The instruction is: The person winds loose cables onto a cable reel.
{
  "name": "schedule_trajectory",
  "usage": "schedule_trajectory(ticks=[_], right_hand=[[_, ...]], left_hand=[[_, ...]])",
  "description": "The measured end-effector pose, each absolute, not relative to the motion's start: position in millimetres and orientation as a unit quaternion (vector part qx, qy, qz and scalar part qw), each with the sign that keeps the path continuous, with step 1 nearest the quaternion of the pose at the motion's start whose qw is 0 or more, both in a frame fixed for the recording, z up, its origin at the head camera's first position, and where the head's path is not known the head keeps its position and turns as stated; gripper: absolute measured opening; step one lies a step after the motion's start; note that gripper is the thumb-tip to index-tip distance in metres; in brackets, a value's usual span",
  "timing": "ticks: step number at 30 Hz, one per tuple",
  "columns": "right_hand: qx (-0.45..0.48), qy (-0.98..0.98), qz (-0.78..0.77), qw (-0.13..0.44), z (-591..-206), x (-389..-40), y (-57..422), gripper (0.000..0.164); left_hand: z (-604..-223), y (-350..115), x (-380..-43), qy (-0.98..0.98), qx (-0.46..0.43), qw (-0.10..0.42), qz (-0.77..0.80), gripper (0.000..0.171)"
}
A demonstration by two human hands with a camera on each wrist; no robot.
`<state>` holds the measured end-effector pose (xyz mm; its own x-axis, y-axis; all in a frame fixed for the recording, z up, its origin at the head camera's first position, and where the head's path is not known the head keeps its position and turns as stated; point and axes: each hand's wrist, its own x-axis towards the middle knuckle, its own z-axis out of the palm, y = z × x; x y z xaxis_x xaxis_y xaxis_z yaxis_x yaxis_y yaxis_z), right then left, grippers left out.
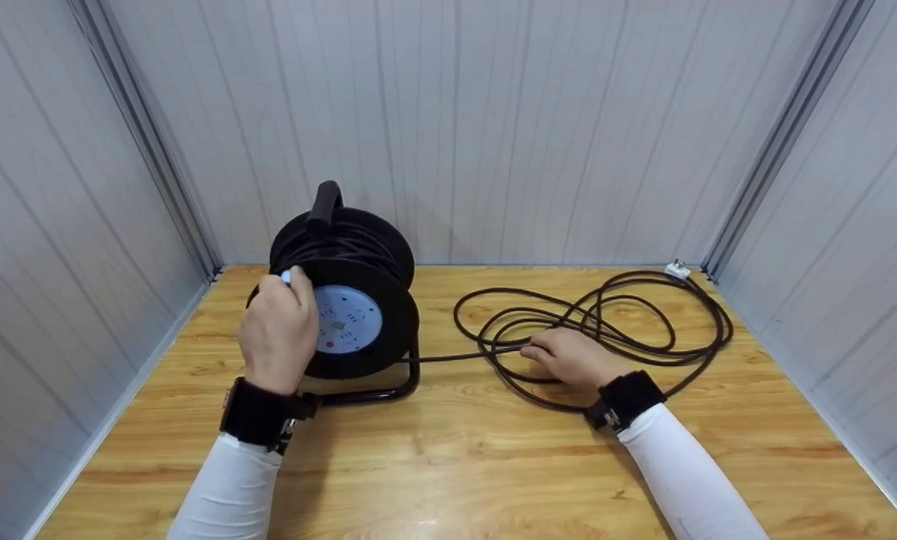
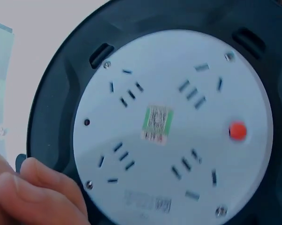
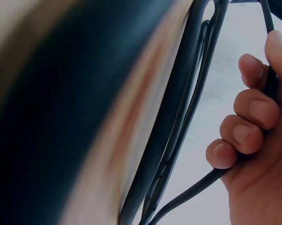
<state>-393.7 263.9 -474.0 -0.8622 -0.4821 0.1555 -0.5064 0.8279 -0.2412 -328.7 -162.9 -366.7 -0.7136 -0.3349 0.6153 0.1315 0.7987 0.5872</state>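
Observation:
A black cable reel (image 1: 400,322) stands upright on its tube frame at the left, with cable wound between its flanges. Its pale socket face (image 2: 173,93) carries several slots, a red button and a label. My left hand (image 1: 277,330) grips the light blue crank knob (image 1: 286,277) at the reel's near left edge; in the left wrist view its fingers lie at the lower left. To the right, my right hand (image 1: 574,358) holds the black power cable (image 1: 456,358), its fingers curled round it in the right wrist view. From there the cable runs to the reel's lower side.
Loose cable coils (image 1: 718,330) lie on the wooden table (image 1: 448,465) around and beyond the right hand. A white plug (image 1: 677,269) sits at the back right corner. Grey panel walls (image 1: 493,135) enclose the back and both sides. The reel's carrying handle (image 1: 325,206) sticks up.

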Motion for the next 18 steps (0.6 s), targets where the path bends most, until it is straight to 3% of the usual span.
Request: schedule_trajectory(ticks=[9, 18], right_hand=[[0.272, -0.949, 0.149, 0.051, -474.1, -389.2, 256.9, 0.031], [0.279, -0.948, 0.137, 0.063, -476.2, -385.8, 252.6, 0.032]], left_hand=[[-372.8, -137.6, -333.2, -0.854, 0.062, 0.444, -0.262, 0.044], [-372.9, -117.0, -334.1, -0.846, 0.03, 0.48, -0.231, 0.045]])
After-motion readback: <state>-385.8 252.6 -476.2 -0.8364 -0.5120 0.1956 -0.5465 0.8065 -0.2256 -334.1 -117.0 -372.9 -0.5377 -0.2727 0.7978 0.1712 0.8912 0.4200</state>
